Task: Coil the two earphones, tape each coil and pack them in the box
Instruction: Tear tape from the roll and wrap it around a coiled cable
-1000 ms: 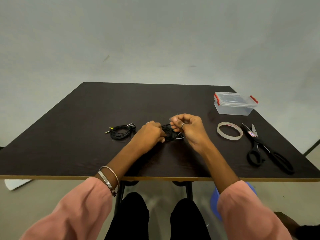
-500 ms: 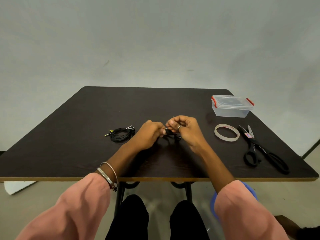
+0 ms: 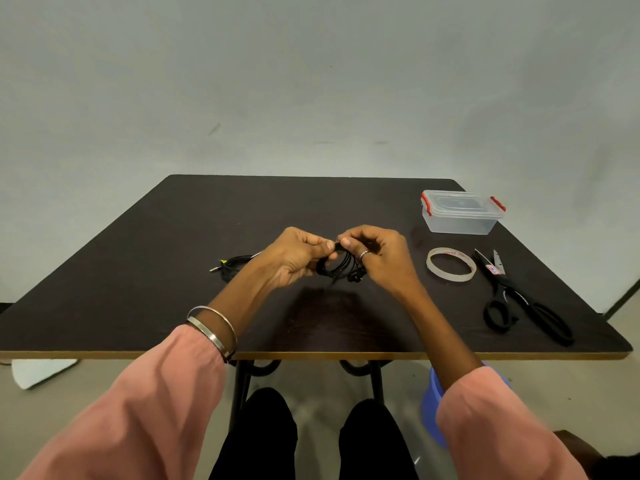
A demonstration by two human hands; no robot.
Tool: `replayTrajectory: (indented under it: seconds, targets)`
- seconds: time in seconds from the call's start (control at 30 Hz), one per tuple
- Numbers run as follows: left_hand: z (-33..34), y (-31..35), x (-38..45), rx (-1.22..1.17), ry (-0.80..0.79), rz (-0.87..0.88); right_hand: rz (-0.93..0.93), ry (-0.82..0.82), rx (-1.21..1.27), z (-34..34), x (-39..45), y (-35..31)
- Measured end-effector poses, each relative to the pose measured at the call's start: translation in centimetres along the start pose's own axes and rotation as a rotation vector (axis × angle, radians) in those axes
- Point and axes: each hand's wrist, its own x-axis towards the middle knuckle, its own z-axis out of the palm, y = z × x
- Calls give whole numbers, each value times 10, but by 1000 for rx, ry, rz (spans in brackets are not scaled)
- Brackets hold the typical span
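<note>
Currently the black earphone coil (image 3: 341,266) is held just above the table (image 3: 138,271), between the two hands at centre. The left hand (image 3: 294,254) pinches the top of the loops between thumb and fingers; the right hand (image 3: 377,258) pinches the same point from the other side, with its remaining fingers curled over the bundle. The earbuds hang at the lower right of the coil.

Handling judgement: the cable is light, thin and limp, with some spring. Loops will probably slip apart if the pinch is released before taping. Hold where all the strands cross, not at a single strand or at the earbuds.

A second earphone (image 3: 235,266) lies on the table just left of the left hand, bundled, its plug pointing left. Whether it is taped cannot be told.

To the right lie the tape roll (image 3: 429,263), flat, and the black scissors (image 3: 519,299) beyond it. The clear box (image 3: 457,223), lid on with red clips, stands at the far right corner.
</note>
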Motion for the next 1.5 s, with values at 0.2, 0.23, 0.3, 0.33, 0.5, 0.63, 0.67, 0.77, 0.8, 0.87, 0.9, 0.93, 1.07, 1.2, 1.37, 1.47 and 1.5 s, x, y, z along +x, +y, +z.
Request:
replayTrajectory:
  seconds: [0.2,0.23,0.3,0.33,0.5,0.63,0.67,0.77,0.8,0.87,0.9,0.93,1.07,1.2,1.37,1.47,1.5]
  targets:
    - [-2,3,1,38,32,-100,-9,89,-19,3,-4,-2]
    - [-2,3,1,32,28,-109,-28,93,-33,4,-5,-2]
    - [-3,4,1,17,14,-124,-70,87,-55,4,-6,-2]
    - [-4,5,1,3,7,-131,-95,75,-72,4,-6,-2]
    - [-6,6,1,-101,-11,-163,-275,-64,-222,-3,-8,1]
    - [-8,3,0,-149,-7,-124,-362,-256,-453,-12,-6,8]
    - [-9,3,0,-143,-2,-106,-336,-310,-450,-15,-6,9]
    - [-4,2,0,-108,4,-50,-98,-301,-66,-21,-11,3]
    - [-2,2,-1,-93,3,-27,-9,-219,110,-20,-13,-1]
    - [2,2,-2,-63,-7,18,103,-34,280,-17,-12,-3]
    - [5,1,-3,-49,-9,36,131,9,281,-16,-10,-2]
    - [6,1,-5,-34,-6,54,148,12,263,-15,-9,-1]
    - [10,1,-7,47,10,112,194,-51,270,-11,-10,2]
    - [13,1,-7,123,57,136,203,-49,312,-10,-12,0]
    - [15,0,-5,165,112,162,102,-41,203,-10,-14,4]
    - [17,-1,-6,182,126,174,49,-36,136,-8,-16,8]
    - [17,-2,-6,187,122,181,44,-38,115,-7,-17,9]
